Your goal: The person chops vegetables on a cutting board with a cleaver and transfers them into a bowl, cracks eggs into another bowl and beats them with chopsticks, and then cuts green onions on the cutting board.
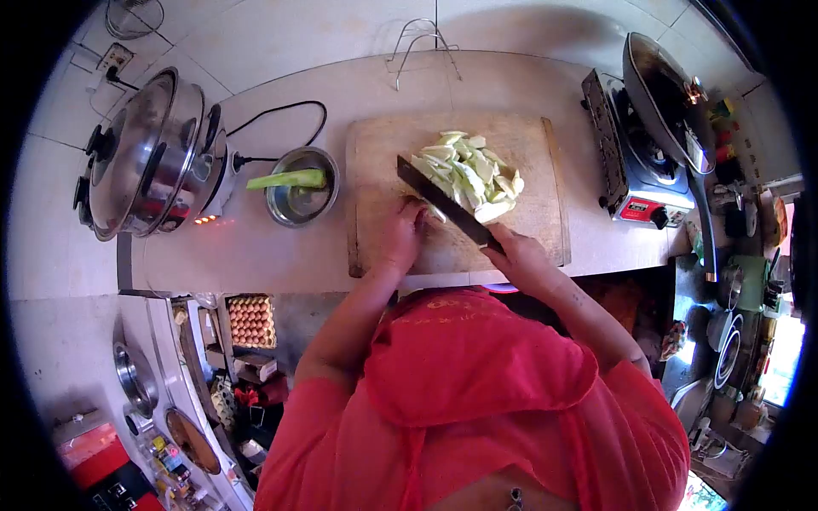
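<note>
A wooden cutting board [375,179] lies on the counter with a heap of pale green vegetable slices [473,175] on it. My right hand [518,255] grips the handle of a dark-bladed knife [445,202], whose blade slants up and left along the heap's near edge. Left of the blade, my left hand [406,230] rests on the board with its fingers curled in; what they hold, if anything, is hidden. A metal bowl [328,200] stands left of the board, with a long green vegetable piece [290,180] across its rim.
A large steel steamer pot [149,162] stands at the left, with a black cord behind the bowl. A wire rack [423,51] stands behind the board. At the right are a gas stove [635,183] and a tilted wok [652,81]. Below the counter is an egg tray [252,322].
</note>
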The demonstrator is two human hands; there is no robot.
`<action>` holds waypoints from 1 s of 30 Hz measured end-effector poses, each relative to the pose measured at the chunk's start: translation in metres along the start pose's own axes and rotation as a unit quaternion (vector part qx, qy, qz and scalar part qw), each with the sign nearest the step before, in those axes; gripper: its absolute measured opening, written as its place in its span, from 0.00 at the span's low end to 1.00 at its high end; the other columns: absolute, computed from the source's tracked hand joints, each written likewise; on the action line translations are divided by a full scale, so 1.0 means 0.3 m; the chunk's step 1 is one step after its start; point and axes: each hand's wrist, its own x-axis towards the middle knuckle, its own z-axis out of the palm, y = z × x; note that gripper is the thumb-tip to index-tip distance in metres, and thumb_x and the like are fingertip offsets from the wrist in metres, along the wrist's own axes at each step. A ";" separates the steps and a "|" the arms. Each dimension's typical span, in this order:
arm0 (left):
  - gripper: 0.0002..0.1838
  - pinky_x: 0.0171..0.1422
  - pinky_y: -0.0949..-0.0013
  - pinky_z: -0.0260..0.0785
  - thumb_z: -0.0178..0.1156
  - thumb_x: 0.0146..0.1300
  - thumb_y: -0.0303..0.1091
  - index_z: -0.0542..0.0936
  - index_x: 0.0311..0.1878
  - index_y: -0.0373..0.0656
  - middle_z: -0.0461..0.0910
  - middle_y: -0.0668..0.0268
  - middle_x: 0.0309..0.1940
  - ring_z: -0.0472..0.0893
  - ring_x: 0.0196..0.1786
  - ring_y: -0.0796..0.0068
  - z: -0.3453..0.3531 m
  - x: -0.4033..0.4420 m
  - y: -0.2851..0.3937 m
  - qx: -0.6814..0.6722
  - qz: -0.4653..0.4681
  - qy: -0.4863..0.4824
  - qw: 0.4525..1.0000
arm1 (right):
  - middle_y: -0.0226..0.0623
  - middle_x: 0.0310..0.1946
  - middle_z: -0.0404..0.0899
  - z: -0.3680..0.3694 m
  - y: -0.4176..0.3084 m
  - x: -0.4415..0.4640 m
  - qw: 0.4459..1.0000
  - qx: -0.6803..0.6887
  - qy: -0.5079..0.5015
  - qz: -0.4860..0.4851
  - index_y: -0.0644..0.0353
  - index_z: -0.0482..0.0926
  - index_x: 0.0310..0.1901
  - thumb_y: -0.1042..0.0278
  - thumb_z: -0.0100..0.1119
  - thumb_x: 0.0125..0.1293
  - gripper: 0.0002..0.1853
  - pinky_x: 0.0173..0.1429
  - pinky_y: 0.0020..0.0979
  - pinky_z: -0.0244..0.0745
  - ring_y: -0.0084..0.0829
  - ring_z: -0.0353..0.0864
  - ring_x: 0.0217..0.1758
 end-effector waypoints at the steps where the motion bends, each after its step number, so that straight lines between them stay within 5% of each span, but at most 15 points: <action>1: 0.09 0.47 0.66 0.69 0.51 0.58 0.19 0.76 0.41 0.37 0.75 0.57 0.40 0.75 0.44 0.62 -0.019 0.001 0.025 0.042 0.016 -0.015 0.999 | 0.47 0.37 0.77 -0.006 0.002 -0.012 0.999 0.006 0.031 -0.015 0.58 0.67 0.50 0.61 0.51 0.64 0.16 0.42 0.46 0.72 0.51 0.78 0.38; 2: 0.10 0.47 0.68 0.69 0.49 0.59 0.18 0.76 0.42 0.37 0.74 0.59 0.41 0.74 0.46 0.68 -0.030 -0.001 0.037 0.085 0.032 -0.030 0.995 | 0.47 0.37 0.77 -0.013 0.003 -0.021 0.998 0.012 0.062 -0.032 0.58 0.68 0.51 0.61 0.51 0.64 0.16 0.42 0.46 0.73 0.50 0.78 0.38; 5: 0.10 0.51 0.65 0.68 0.52 0.59 0.21 0.76 0.44 0.37 0.74 0.55 0.46 0.74 0.49 0.61 -0.017 -0.053 0.008 -0.182 -0.008 0.126 0.975 | 0.42 0.36 0.77 -0.043 -0.003 -0.052 0.995 -0.011 0.085 -0.048 0.56 0.69 0.53 0.64 0.53 0.61 0.18 0.41 0.42 0.75 0.45 0.79 0.37; 8: 0.13 0.58 0.59 0.64 0.56 0.58 0.25 0.75 0.48 0.37 0.72 0.53 0.49 0.72 0.54 0.55 -0.209 -0.067 0.130 0.086 0.119 0.198 0.969 | 0.37 0.34 0.75 -0.062 0.021 -0.077 0.983 -0.131 0.088 -0.098 0.54 0.72 0.52 0.68 0.56 0.55 0.20 0.39 0.36 0.76 0.38 0.79 0.35; 11: 0.23 0.66 0.54 0.56 0.57 0.60 0.39 0.71 0.56 0.39 0.67 0.54 0.58 0.65 0.64 0.55 -0.302 -0.048 0.287 0.136 0.226 0.006 0.965 | 0.32 0.32 0.72 -0.084 0.056 -0.078 0.945 -0.252 0.106 -0.182 0.52 0.75 0.51 0.70 0.56 0.51 0.22 0.37 0.32 0.75 0.32 0.77 0.34; 14: 0.35 0.71 0.51 0.46 0.52 0.62 0.54 0.61 0.66 0.41 0.56 0.54 0.67 0.54 0.71 0.55 -0.264 0.018 0.378 0.221 0.280 -0.288 0.889 | 0.30 0.31 0.71 -0.120 0.057 -0.082 0.920 -0.281 0.127 -0.243 0.52 0.76 0.49 0.69 0.54 0.50 0.21 0.35 0.30 0.73 0.29 0.76 0.33; 18: 0.42 0.74 0.49 0.35 0.45 0.62 0.60 0.47 0.71 0.44 0.43 0.56 0.72 0.42 0.74 0.56 -0.158 0.047 0.300 0.211 0.235 -0.361 0.877 | 0.29 0.30 0.70 -0.184 0.074 -0.106 0.889 -0.330 0.126 -0.291 0.52 0.76 0.49 0.68 0.54 0.48 0.22 0.32 0.28 0.71 0.27 0.74 0.30; 21: 0.41 0.74 0.48 0.33 0.45 0.63 0.58 0.49 0.71 0.43 0.44 0.57 0.72 0.40 0.75 0.56 -0.097 0.133 0.234 0.220 0.204 -0.324 0.897 | 0.28 0.30 0.70 -0.203 0.096 -0.145 0.881 -0.337 0.106 -0.316 0.51 0.76 0.49 0.68 0.55 0.47 0.22 0.29 0.28 0.69 0.26 0.73 0.28; 24: 0.33 0.72 0.52 0.44 0.48 0.65 0.49 0.56 0.69 0.43 0.63 0.54 0.64 0.55 0.71 0.58 -0.089 0.224 0.190 0.187 0.252 -0.197 0.929 | 0.28 0.30 0.72 -0.216 0.115 -0.191 0.883 -0.322 0.141 -0.311 0.50 0.78 0.47 0.68 0.57 0.44 0.23 0.30 0.27 0.71 0.26 0.76 0.30; 27: 0.21 0.65 0.58 0.58 0.49 0.65 0.36 0.68 0.61 0.44 0.78 0.58 0.48 0.71 0.58 0.62 -0.259 0.270 0.178 0.040 0.096 -0.104 0.989 | 0.33 0.33 0.76 -0.212 0.174 -0.241 0.921 -0.261 0.180 -0.228 0.52 0.79 0.46 0.72 0.61 0.42 0.23 0.35 0.29 0.75 0.30 0.79 0.34; 29: 0.16 0.56 0.62 0.65 0.49 0.62 0.28 0.75 0.53 0.44 0.82 0.63 0.36 0.77 0.47 0.63 -0.397 0.304 0.117 0.209 0.009 -0.027 0.977 | 0.35 0.34 0.77 -0.191 0.211 -0.264 0.940 -0.197 0.228 -0.158 0.53 0.78 0.46 0.76 0.63 0.41 0.24 0.37 0.31 0.76 0.34 0.79 0.34; 30: 0.09 0.49 0.60 0.69 0.56 0.56 0.30 0.78 0.41 0.43 0.79 0.60 0.35 0.77 0.43 0.59 -0.459 0.319 0.031 0.268 0.041 0.030 0.962 | 0.40 0.35 0.77 -0.182 0.219 -0.278 0.960 -0.139 0.225 -0.096 0.58 0.77 0.47 0.80 0.63 0.45 0.23 0.40 0.33 0.77 0.38 0.80 0.36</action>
